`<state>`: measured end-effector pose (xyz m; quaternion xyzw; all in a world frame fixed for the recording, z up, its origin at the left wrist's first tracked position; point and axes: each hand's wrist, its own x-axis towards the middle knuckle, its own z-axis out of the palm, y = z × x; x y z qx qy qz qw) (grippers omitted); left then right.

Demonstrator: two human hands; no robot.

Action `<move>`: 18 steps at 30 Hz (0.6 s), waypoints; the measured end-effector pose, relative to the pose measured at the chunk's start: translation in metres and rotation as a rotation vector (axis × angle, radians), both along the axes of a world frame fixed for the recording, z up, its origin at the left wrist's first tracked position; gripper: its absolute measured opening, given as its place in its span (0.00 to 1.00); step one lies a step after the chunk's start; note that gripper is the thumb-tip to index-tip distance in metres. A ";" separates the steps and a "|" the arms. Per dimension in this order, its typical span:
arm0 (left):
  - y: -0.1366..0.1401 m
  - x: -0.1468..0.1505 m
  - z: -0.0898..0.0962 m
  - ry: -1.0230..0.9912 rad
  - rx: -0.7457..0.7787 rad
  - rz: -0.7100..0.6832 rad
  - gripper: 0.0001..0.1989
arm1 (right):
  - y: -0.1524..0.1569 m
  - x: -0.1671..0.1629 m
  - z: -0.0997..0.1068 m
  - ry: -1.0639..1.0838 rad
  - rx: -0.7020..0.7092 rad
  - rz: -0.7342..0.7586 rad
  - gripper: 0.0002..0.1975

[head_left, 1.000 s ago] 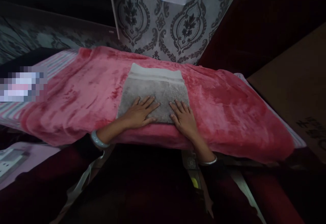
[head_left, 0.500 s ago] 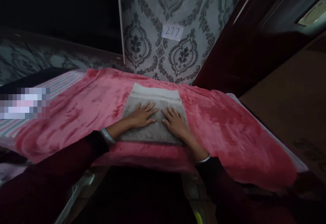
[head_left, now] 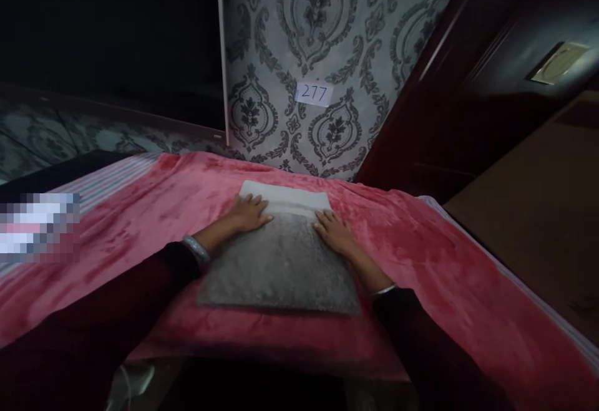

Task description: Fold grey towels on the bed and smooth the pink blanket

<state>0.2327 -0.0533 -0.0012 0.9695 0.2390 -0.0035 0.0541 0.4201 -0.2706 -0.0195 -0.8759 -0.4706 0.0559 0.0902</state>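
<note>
A grey plush cloth point(head_left: 281, 264) with a whitish band along its far end lies flat, perhaps a folded towel; its exact kind is unclear. My left hand point(head_left: 248, 213) rests on its far left edge, fingers spread near the pale band. On the far right edge lies my right hand point(head_left: 336, 231), palm down with fingers stretched out. Both hands touch the cloth without gripping it. Beneath it spreads a pink fleecy blanket point(head_left: 187, 199), covering the surface.
A dark screen point(head_left: 112, 37) stands at the back left. Patterned wallpaper point(head_left: 316, 12) carries a paper label point(head_left: 314, 93) reading 277. At right are a dark red door point(head_left: 449, 105) and a cardboard box point(head_left: 528, 199). Striped fabric point(head_left: 116, 177) shows at left.
My hands have slid away from me and farther apart, from the cloth's middle to its far side edges. The view has tilted up and come closer.
</note>
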 end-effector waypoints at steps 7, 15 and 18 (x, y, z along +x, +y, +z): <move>-0.004 0.047 -0.012 -0.076 -0.082 -0.119 0.33 | 0.056 0.005 0.001 -0.027 0.010 0.002 0.29; 0.063 0.041 -0.013 -0.027 -0.011 0.032 0.32 | 0.053 0.047 -0.016 -0.016 0.008 -0.136 0.30; 0.084 0.033 -0.018 -0.025 -0.022 0.103 0.32 | 0.053 0.053 -0.021 -0.021 0.023 -0.150 0.30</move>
